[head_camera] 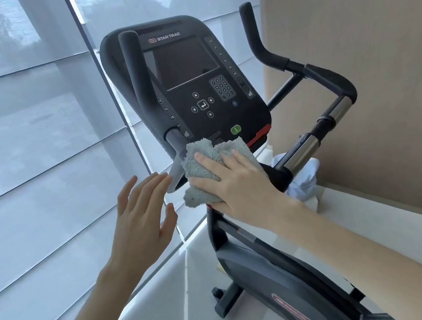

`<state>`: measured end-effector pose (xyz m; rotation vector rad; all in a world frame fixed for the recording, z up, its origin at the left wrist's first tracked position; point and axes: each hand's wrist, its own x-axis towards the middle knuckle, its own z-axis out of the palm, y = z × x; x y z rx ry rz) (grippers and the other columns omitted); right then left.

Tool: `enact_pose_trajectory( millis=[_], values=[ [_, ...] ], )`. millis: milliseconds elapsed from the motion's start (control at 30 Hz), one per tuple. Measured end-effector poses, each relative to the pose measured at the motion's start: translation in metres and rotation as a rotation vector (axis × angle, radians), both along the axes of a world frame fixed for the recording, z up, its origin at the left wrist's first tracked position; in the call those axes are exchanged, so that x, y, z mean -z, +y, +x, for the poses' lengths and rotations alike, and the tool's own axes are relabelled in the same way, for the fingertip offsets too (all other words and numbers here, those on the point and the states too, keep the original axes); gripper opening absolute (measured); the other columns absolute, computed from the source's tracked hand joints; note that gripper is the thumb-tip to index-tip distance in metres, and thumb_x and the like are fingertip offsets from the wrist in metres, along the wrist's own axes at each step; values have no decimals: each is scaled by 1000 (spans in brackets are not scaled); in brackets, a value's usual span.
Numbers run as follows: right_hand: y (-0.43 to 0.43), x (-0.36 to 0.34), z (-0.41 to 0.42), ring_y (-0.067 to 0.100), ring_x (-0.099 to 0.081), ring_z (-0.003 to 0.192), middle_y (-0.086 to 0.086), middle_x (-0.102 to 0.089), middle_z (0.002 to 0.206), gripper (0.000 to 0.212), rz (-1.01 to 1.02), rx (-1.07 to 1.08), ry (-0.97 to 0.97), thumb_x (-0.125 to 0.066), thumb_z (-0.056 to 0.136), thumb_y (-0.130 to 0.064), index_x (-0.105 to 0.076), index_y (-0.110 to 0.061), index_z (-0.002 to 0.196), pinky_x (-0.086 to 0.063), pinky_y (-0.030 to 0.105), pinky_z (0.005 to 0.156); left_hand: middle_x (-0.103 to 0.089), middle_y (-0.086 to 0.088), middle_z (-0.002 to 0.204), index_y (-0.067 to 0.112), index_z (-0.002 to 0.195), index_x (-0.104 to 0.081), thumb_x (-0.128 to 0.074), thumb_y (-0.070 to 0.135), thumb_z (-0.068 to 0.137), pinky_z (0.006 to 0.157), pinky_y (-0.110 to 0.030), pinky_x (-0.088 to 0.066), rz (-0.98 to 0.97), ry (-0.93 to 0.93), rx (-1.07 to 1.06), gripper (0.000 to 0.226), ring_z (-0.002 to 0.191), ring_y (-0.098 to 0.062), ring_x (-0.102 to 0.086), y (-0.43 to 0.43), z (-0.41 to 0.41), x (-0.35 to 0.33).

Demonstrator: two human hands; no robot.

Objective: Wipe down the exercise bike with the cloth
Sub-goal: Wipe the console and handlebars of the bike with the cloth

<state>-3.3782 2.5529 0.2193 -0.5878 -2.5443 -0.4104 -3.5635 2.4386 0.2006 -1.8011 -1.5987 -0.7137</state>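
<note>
My right hand [239, 183] flat, fingers [209, 164] spread, pressing cloth [201, 158] onto exercise bike [219, 83] handlebar [139, 82]; left hand [140, 213] open wide, held just beside.

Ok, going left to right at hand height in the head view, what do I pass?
First the blind → left hand → cloth, with the right hand pressing on it → steel handlebar sleeve → wall.

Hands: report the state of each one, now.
Left hand: open, fingers spread, holding nothing.
Right hand: open, laid flat over the cloth, pressing it against the bike.
</note>
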Motion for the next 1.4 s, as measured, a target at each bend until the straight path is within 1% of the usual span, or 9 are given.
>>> enact_pose_trajectory(
  millis=[133,367,467,600,667,900,1000,1233,1400],
  values=[
    [-1,16,24,33,-62,104,13,-57,131,38,150,-115,117,-49,89,-33,-63,-23,123,-46,47,98,-59,-12,127,1,126,-56,-48,15,91,113,-45,-26,5,-19,35,38,121,-28,-52,4,19,-5],
    [32,53,73,29,-53,120,14,-59,128,42,243,-290,260,-60,88,-23,-55,-13,129,-38,43,107,-59,-11,127,-1,125,-58,-46,15,93,112,-46,-27,4,30,96,37,122,-26,-52,11,66,-6],
    [50,57,95,27,-44,124,15,-59,125,39,113,-321,319,-52,92,-27,-52,-10,128,-33,43,109,-59,-12,128,-1,124,-59,-48,16,93,109,-50,-32,-17,82,87,38,123,-25,-50,19,93,-2],
    [75,47,129,29,-46,127,16,-54,128,38,-386,-325,664,-48,92,-18,-51,-5,128,-40,52,103,-58,-10,130,0,126,-58,-46,19,94,109,-53,-32,-41,100,-3,39,125,-24,-50,29,122,6],
    [82,32,131,29,-45,128,15,-53,129,39,-445,-349,757,-49,94,-20,-49,-5,130,-39,52,104,-59,-10,129,0,126,-59,-44,21,96,111,-51,-29,-42,98,-52,39,125,-24,-50,33,134,8],
    [83,31,90,31,-60,105,11,-68,110,39,-168,-283,387,-54,92,-40,-68,-7,109,-35,47,105,-60,-11,124,0,115,-61,-44,18,93,112,-50,-25,-8,35,-279,33,123,-27,-51,37,159,10],
    [103,39,100,28,-62,96,7,-71,99,50,-135,-277,414,-43,94,-48,-70,-8,102,-41,45,100,-60,-12,124,0,116,-61,-42,19,94,111,-50,-26,-24,51,-323,35,122,-27,-51,40,168,14],
    [177,45,136,31,-60,89,10,-69,92,44,-124,-257,448,-41,96,-37,-69,-3,99,-44,46,92,-63,-10,121,1,117,-63,-43,21,94,112,-50,-25,-59,119,-388,37,122,-26,-52,48,180,21],
    [180,23,126,28,-54,59,6,-57,57,46,-101,-139,358,-40,93,-38,-60,-11,62,-44,37,67,-65,-9,120,2,117,-64,-41,21,95,111,-52,-26,-69,129,-424,37,120,-28,-55,47,185,18]
  ],
)
